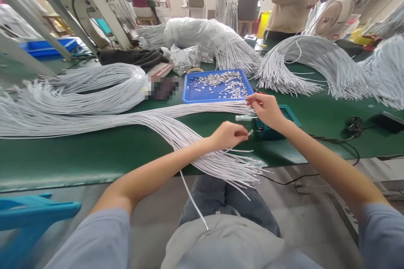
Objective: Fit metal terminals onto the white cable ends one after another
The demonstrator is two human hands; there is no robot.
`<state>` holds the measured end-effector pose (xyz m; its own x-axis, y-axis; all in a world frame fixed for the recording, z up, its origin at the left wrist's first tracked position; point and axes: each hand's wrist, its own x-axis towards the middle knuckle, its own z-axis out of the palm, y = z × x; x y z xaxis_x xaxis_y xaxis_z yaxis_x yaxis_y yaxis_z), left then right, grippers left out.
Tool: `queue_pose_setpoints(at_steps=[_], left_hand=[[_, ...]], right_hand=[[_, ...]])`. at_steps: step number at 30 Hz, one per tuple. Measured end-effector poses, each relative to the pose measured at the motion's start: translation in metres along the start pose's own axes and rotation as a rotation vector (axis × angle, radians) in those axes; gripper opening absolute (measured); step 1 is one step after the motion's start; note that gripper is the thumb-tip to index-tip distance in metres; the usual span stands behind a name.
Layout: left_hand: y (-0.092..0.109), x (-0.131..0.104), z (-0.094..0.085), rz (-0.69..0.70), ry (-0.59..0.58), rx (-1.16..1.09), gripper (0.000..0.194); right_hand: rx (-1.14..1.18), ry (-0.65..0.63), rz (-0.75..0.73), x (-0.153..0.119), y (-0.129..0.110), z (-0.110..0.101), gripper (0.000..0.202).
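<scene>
My left hand [227,135] pinches the end of a single white cable [193,204] that trails down over my lap. My right hand [265,108] has its fingers closed, held over a small teal device [292,114] on the green table [94,155]; whether it pinches a small piece I cannot tell. A long bundle of white cables [176,132] runs from the left across the table and fans out over its front edge below my left hand. A blue tray [187,92] with several small metal parts lies just beyond my right hand.
More white cable bundles lie at left [94,84], back centre [202,35] and right [315,63]. A black cord [353,128] runs from the teal device. Other people stand behind the table by a fan [331,19]. A blue stool [28,214] sits at lower left.
</scene>
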<state>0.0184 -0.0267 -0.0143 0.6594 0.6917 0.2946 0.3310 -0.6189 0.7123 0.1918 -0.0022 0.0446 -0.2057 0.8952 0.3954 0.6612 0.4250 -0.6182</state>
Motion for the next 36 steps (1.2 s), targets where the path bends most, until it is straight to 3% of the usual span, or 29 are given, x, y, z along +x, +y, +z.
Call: queue_pose_setpoints(at_steps=[2,5,8,10,11,13,15,19,22,27,30,33,36], left_hand=[[0.01,-0.008,0.011,0.082,-0.152,0.106,0.012],[0.024,-0.026,0.014,0.149,-0.261,0.163,0.016],[0.031,-0.05,-0.01,0.228,-0.28,0.293,0.023],[0.028,-0.061,-0.039,0.168,-0.18,0.476,0.022],[0.022,-0.064,-0.056,0.11,-0.116,0.55,0.02],[0.004,-0.062,-0.089,-0.139,0.119,0.746,0.022],[-0.02,-0.053,-0.115,-0.248,0.21,0.829,0.022],[-0.057,-0.034,-0.138,-0.318,0.173,0.888,0.016],[-0.063,-0.028,-0.139,-0.312,0.131,0.888,0.021],[-0.049,-0.028,-0.148,-0.276,0.205,0.841,0.018],[-0.03,-0.023,-0.145,-0.268,0.213,0.73,0.021],[0.005,-0.018,-0.122,-0.128,0.123,0.411,0.027],[0.051,-0.014,-0.091,0.118,-0.08,0.148,0.017]], right_hand=[[-0.004,-0.243,-0.073,-0.001,-0.018,0.014,0.034],[-0.06,-0.61,-0.179,-0.006,-0.037,0.038,0.037],[0.025,-0.781,-0.29,-0.013,-0.041,0.057,0.03],[0.081,-0.837,-0.335,-0.02,-0.038,0.065,0.027],[0.102,-0.846,-0.354,-0.024,-0.036,0.067,0.028],[0.148,-0.834,-0.411,-0.032,-0.033,0.071,0.031],[0.222,-0.794,-0.462,-0.039,-0.03,0.075,0.034],[0.482,-0.754,-0.324,-0.042,-0.022,0.085,0.031],[0.565,-0.741,-0.215,-0.039,-0.018,0.09,0.031],[0.566,-0.728,-0.247,-0.037,-0.016,0.092,0.029],[0.58,-0.717,-0.255,-0.036,-0.016,0.092,0.027],[0.602,-0.677,-0.228,-0.034,-0.017,0.091,0.025],[0.619,-0.579,-0.16,-0.032,-0.018,0.088,0.018]])
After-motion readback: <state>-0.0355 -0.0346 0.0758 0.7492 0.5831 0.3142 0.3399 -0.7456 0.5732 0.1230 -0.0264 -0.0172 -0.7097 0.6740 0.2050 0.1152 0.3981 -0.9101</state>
